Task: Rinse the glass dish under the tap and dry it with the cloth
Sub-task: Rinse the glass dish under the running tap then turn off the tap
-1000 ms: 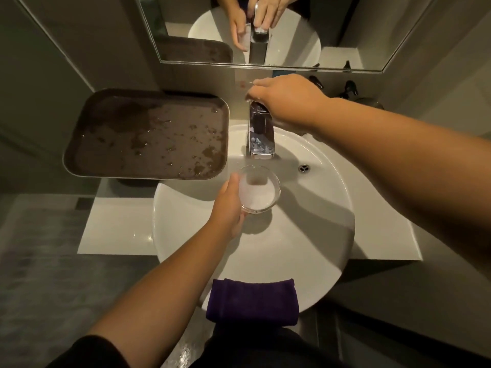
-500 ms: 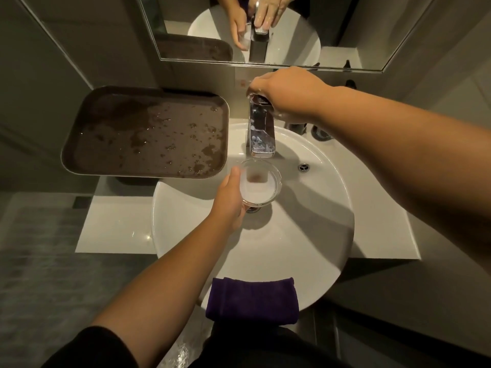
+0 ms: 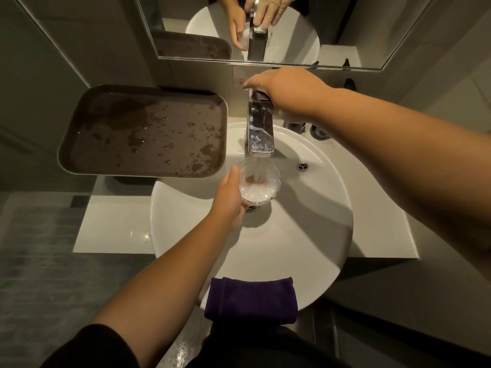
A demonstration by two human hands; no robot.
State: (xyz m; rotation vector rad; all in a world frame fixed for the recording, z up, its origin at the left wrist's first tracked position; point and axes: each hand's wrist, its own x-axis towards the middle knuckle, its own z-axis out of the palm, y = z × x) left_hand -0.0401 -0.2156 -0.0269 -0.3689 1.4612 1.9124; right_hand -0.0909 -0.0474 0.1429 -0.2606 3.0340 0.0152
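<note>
My left hand [image 3: 228, 200] grips a small clear glass dish [image 3: 259, 181] by its left rim, holding it right under the spout of the chrome tap [image 3: 260, 134]. Foamy white water sits in the dish. My right hand [image 3: 288, 92] rests closed over the tap's lever at the top. A folded purple cloth [image 3: 251, 298] hangs over the near rim of the round white basin [image 3: 305, 235].
A wet dark brown tray [image 3: 143, 134] stands on the counter left of the tap, overlapping the basin's edge. The overflow hole [image 3: 302, 166] is right of the spout. A mirror [image 3: 292, 30] hangs behind. Dark small items [image 3: 318, 131] stand behind my right wrist.
My right hand has lifted the tap lever and water now runs into the dish. My left hand has raised the dish a little closer to the spout.
</note>
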